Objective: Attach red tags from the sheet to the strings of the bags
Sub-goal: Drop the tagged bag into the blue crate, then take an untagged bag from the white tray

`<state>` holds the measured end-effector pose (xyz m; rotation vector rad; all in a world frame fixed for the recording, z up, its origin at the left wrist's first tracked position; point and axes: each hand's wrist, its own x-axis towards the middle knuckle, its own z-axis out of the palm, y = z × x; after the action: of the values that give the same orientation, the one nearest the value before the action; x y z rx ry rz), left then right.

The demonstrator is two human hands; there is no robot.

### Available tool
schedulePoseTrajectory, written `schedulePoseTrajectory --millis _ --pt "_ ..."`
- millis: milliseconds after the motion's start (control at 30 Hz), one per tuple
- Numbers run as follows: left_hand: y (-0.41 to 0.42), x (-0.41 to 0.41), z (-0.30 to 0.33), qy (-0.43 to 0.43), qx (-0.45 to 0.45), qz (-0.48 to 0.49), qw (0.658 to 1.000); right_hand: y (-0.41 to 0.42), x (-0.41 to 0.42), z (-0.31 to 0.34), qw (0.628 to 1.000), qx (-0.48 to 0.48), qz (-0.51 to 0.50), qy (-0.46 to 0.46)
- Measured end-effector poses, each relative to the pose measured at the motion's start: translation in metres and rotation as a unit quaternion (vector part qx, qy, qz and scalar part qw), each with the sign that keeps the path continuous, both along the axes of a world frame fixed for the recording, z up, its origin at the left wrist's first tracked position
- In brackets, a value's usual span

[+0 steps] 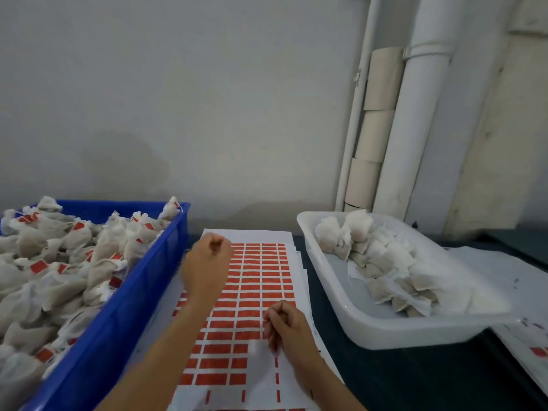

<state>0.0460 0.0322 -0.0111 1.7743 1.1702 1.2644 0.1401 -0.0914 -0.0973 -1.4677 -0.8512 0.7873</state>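
A white sheet [258,280] with rows of red tags [252,295] lies flat on the dark table in front of me. My left hand [207,264] hovers over the sheet's far left corner beside the blue crate, fingers curled, with nothing visible in it. My right hand [286,326] rests on the sheet's right side with its curled fingertips down among the tags; motion blur hides whether they pinch one. Tagged bags [59,262] fill the blue crate [142,295] on the left. Untagged white bags [382,262] lie in the white tray [355,321] on the right.
A plain wall stands close behind the table. White pipes [415,114] and stacked cardboard rolls [375,129] stand in the back right corner. Another sheet with a red tag [538,351] lies under the tray at the right edge.
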Motion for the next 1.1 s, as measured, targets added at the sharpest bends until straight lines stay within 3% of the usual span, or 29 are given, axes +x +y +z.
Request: schedulePoseTrajectory --millis 167,333,567,733,1000,1100 --pt "-0.021 0.001 -0.070 0.023 -0.007 0.041 0.999 0.000 0.002 0.016 0.999 0.004 -0.011 -0.043" --pt "-0.014 0.005 -0.088 0.094 -0.066 -0.029 0.993 0.003 0.003 0.053 0.995 0.045 -0.024 -0.081" --pt "-0.009 0.015 -0.090 0.112 -0.114 -0.107 0.981 0.008 0.026 0.105 0.990 0.050 -0.093 -0.091" --pt "-0.004 0.013 -0.091 0.126 -0.112 -0.128 0.977 0.000 0.074 0.131 0.982 0.022 -0.152 -0.106" --pt "-0.013 0.043 -0.073 0.124 -0.099 -0.177 0.971 -0.042 0.167 0.118 0.967 -0.079 -0.239 -0.036" --pt "-0.020 0.062 -0.069 0.105 -0.089 -0.201 0.970 -0.059 0.194 0.105 0.949 -0.135 -0.266 -0.103"
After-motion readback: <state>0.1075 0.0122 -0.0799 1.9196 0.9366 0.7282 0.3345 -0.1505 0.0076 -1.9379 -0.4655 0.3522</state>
